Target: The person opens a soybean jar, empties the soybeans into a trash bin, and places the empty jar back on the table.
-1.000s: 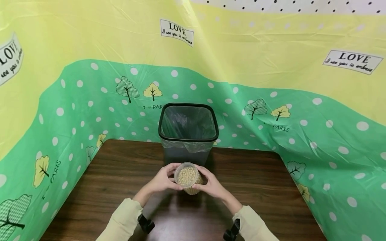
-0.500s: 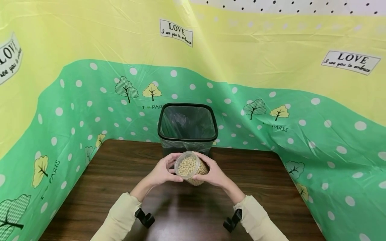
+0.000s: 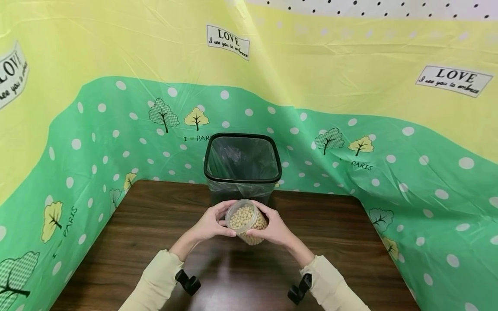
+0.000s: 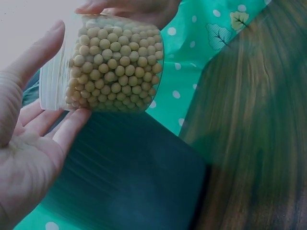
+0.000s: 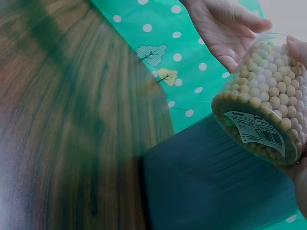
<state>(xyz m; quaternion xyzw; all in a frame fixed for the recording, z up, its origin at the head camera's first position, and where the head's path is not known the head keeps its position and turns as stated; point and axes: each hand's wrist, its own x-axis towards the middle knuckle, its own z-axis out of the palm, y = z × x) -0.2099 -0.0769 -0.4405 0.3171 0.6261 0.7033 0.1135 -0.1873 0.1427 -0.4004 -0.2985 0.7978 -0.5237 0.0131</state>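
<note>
Jar [image 3: 247,223] leaning before the bin [image 3: 243,179]

The left hand [image 3: 210,223] is gripping its rim end, the right hand [image 3: 274,226] its body, above the desk [image 3: 163,211]. They are seemingly steadying it; the next move is likely calling for firm right-hand support while working the rim.

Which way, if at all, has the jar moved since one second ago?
Yes: in the head view, the jar is slightly higher in frame, closer to the bin's black rim. Whether lifted or pushed forward, I cannot tell.
</note>
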